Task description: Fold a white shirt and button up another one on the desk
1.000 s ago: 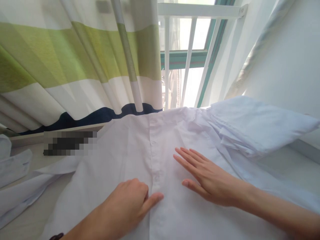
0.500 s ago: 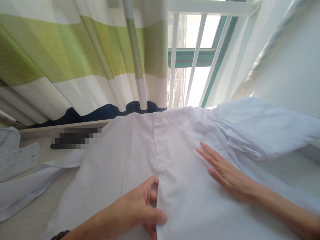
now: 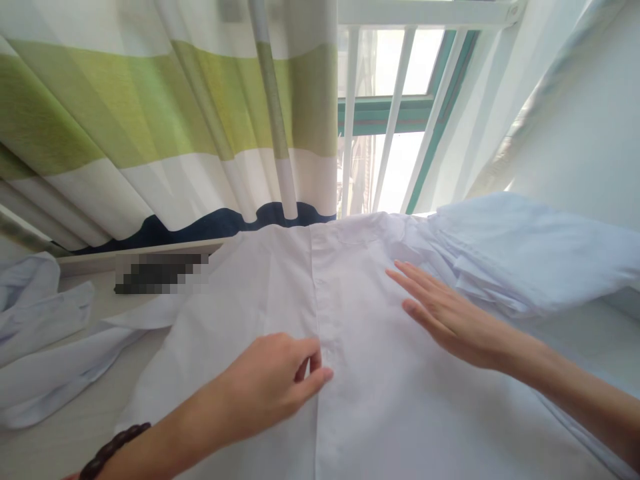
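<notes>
A white shirt [image 3: 370,393] with a button placket lies spread in front of me, its front fairly flat. My left hand [image 3: 285,377], a dark beaded bracelet on its wrist, is at the placket edge. Its fingers are curled and the thumb tip rests on the placket, closed on the cloth there; the other fingertips are partly hidden. On the right half of the shirt front, my right hand [image 3: 440,307] lies flat with fingers stretched out. A long white sleeve or strip of cloth [image 3: 75,360] extends to the left.
Folded white cloth [image 3: 540,257] is piled at the right. More crumpled white fabric [image 3: 45,307] lies at the far left, near a pixelated dark object [image 3: 163,272]. Behind are a green and white curtain [image 3: 210,107] and white railing bars [image 3: 395,113] before a window.
My left hand has moved up along the placket, and the lifted edge now lies flatter. My right hand has shifted slightly up and left, still outstretched.
</notes>
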Demonstrator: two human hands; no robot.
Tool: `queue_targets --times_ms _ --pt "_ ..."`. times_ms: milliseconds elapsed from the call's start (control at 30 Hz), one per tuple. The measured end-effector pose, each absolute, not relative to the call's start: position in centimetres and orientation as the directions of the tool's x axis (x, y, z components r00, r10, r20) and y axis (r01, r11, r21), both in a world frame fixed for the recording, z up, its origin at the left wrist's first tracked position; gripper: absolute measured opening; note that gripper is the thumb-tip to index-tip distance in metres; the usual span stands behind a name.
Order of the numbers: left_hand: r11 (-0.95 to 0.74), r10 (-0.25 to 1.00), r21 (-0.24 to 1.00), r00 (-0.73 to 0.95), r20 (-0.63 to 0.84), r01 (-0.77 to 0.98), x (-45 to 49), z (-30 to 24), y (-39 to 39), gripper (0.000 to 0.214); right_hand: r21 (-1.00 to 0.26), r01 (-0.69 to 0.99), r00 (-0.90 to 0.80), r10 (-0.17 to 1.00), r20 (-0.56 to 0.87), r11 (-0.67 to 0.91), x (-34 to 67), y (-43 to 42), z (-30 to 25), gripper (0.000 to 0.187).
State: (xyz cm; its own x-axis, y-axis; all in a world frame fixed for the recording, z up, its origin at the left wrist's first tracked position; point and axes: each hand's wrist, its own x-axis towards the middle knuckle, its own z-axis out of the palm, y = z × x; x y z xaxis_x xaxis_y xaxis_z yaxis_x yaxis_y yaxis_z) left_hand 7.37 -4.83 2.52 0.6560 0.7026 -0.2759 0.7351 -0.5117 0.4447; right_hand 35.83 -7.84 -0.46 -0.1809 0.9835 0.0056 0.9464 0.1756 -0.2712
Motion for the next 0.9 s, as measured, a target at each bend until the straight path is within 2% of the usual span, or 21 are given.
queue_targets --times_ms 33,100,133,167,233,300,433,567,633,733,800,900 --pt "-0.589 0.731 0.377 0.670 -0.126 0.714 7.9 2.2 -4.4 0.029 -0.259 0.949 -0.178 0.984 0.032 0.180 35.4 -7.1 -0.4 0.063" --pt "-0.707 0.704 0.236 0.696 0.141 0.667 8.6 0.8 -3.4 0.029 -0.214 0.961 -0.168 0.984 0.052 0.175 34.8 -5.7 -1.0 0.065" --pt "-0.742 0.669 0.163 0.710 0.219 0.650 8.7 -0.2 -2.9 0.034 -0.186 0.969 -0.155 0.987 0.044 0.160 34.6 -5.1 -1.7 0.066" --pt "-0.773 0.631 0.110 0.739 0.233 0.625 8.6 -1.1 -2.4 0.043 -0.159 0.977 -0.137 0.990 0.026 0.139 34.6 -4.6 -2.5 0.065" --pt "-0.813 0.580 0.069 0.795 0.176 0.578 8.0 -2.8 -1.7 0.054 -0.124 0.986 -0.108 0.994 0.014 0.109 34.8 -4.0 -4.2 0.063" --pt "-0.830 0.558 0.081 0.824 0.097 0.552 7.1 -3.8 -1.6 0.058 -0.105 0.988 -0.109 0.993 0.035 0.112 35.1 -4.2 -5.4 0.062" --pt "-0.794 0.588 0.201 0.808 0.021 0.573 6.1 -3.2 -2.6 0.059 -0.095 0.982 -0.157 0.986 0.048 0.161 35.5 -5.6 -5.2 0.066" --pt "-0.719 0.589 0.337 0.790 -0.168 0.608 7.2 -0.5 -2.3 0.064 -0.119 0.973 -0.204 0.979 -0.023 0.200 35.3 -4.7 -2.0 0.066" --pt "-0.718 0.609 0.334 0.783 -0.123 0.611 8.3 0.4 -0.6 0.065 -0.159 0.970 -0.187 0.982 -0.008 0.184 34.8 -2.8 -0.6 0.061" --pt "-0.724 0.684 0.193 0.726 0.075 0.662 9.5 0.0 2.6 0.066 -0.140 0.974 -0.165 0.980 0.107 0.179 33.5 0.1 -0.4 0.062" --pt "-0.689 0.722 0.138 0.690 0.055 0.711 9.6 -1.3 4.0 0.069 -0.126 0.974 -0.176 0.979 0.108 0.189 32.7 1.0 -1.6 0.066" --pt "-0.678 0.731 0.120 0.683 0.009 0.725 9.0 -3.2 3.9 0.070 -0.151 0.966 -0.198 0.977 0.079 0.208 32.5 0.6 -4.2 0.069"
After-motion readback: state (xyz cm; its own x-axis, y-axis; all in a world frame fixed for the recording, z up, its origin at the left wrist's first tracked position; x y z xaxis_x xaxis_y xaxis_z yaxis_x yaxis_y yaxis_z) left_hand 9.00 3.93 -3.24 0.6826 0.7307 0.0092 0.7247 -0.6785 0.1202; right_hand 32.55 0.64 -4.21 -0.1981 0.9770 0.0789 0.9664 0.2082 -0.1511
